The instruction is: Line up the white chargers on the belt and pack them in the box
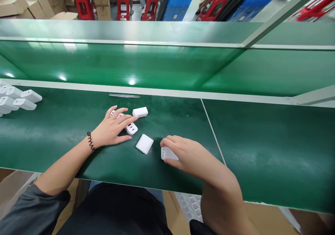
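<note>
My left hand [113, 126] lies with its fingers spread over a few white charger plugs on the green bench; a slotted charger plug [131, 128] shows beneath the fingers, the others partly hidden. Just past its fingertips lies another white charger plug [140, 112], close to or touching one finger. Between my two hands a square white charger plug [144, 144] rests flat by itself. My right hand [180, 153] is closed around a white charger plug [169, 154] at the bench surface, its port end facing left.
Metal tweezers [124, 96] lie near the back rail [162, 91]. A group of white charger plugs [15, 100] sits at the far left. A slanted metal post [282, 15] rises at the right. Across the conveyor are red stools [150, 8], cartons [39, 4] and seated people.
</note>
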Demonstrator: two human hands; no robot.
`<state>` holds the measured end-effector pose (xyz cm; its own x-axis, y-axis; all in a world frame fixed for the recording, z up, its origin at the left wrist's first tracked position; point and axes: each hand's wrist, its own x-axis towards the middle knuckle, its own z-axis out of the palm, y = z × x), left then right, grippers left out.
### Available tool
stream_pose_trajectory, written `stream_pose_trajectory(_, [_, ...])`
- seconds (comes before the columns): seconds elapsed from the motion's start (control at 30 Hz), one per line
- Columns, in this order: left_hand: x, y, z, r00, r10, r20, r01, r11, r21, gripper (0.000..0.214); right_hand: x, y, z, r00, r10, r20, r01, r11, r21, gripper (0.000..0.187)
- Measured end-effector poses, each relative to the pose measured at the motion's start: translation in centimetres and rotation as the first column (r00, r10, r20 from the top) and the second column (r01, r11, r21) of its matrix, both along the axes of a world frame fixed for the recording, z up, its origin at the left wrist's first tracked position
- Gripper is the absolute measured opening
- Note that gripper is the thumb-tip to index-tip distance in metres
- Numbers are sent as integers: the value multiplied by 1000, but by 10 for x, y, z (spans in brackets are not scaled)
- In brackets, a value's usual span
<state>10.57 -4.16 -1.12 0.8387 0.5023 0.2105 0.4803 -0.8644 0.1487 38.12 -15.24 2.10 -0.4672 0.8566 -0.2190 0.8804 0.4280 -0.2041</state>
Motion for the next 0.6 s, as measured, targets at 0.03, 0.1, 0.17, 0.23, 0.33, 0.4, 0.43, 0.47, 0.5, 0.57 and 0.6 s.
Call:
stream_pose_trajectory(0.03, [1, -1, -1, 1000, 1, 3, -1, 1000, 10, 65, -1, 1, 2, 998, 30, -59, -29, 999, 18, 16])
stream_pose_trajectory(0.1, [4, -3, -6, 1000, 11, 16, -11, 999, 43, 72, -5, 6, 10, 977, 131, -167, -115, 989, 98, 24])
stream_pose_trajectory(0.17, [6, -5, -10, 999, 26, 33, -29, 997, 70, 71, -17, 13, 19, 951, 254, -175, -221, 957, 188, 28])
stream_pose_trajectory(0.23, [7, -5, -13, 999, 31, 40, -34, 997, 70, 62, -31, 21, 26, 928, 366, -68, -345, 914, 212, 23])
stream_pose_trajectory(0.33, [5, -4, -12, 999, 23, 41, -25, 999, 33, 56, -50, 30, 25, 870, 479, 120, -493, 857, 152, 19])
stream_pose_trajectory(0.4, [2, -3, -9, 999, 15, 38, -16, 1000, 4, 59, -57, 32, 20, 839, 509, 193, -536, 834, 133, 22])
stream_pose_trajectory(0.43, [0, -3, -7, 999, 12, 36, -12, 1000, -11, 61, -59, 32, 16, 833, 510, 215, -543, 828, 139, 24])
stream_pose_trajectory(0.47, [-1, -2, -5, 999, 10, 34, -9, 1000, -25, 61, -60, 31, 13, 830, 506, 234, -546, 824, 151, 24])
stream_pose_trajectory(0.5, [-2, -1, -4, 999, 8, 33, -7, 999, -39, 62, -61, 30, 10, 829, 500, 250, -545, 822, 165, 25])
stream_pose_trajectory(0.57, [-3, 0, -2, 999, 4, 36, -1, 998, -63, 64, -62, 27, 7, 830, 487, 273, -543, 817, 194, 24])
stream_pose_trajectory(0.6, [-4, 1, -2, 999, 5, 40, -3, 998, -70, 65, -61, 27, 6, 830, 485, 276, -544, 814, 205, 24])
